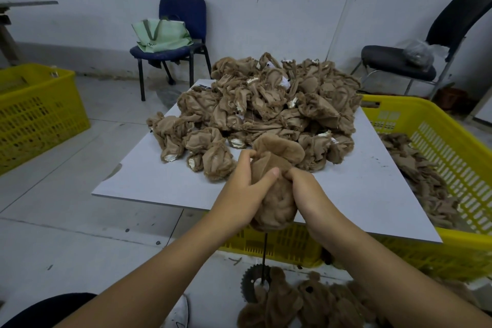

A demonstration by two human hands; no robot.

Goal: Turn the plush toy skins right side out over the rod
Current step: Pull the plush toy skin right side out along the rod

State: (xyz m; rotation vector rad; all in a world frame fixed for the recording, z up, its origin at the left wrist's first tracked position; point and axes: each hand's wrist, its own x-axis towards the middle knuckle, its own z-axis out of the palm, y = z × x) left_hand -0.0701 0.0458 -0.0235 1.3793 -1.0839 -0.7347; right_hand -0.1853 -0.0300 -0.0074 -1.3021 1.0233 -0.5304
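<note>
Both hands (269, 181) gripping one plush skin (274, 189), left and right of it; skin upright over rod (265, 255). Long axis vertical; pull downward.

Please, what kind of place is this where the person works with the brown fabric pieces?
Most likely a small plush toy workshop. A heap of inside-out toy skins lies on a white board, yellow plastic crates hold more skins, and both hands work one skin over a thin rod on a bare concrete floor.
</note>
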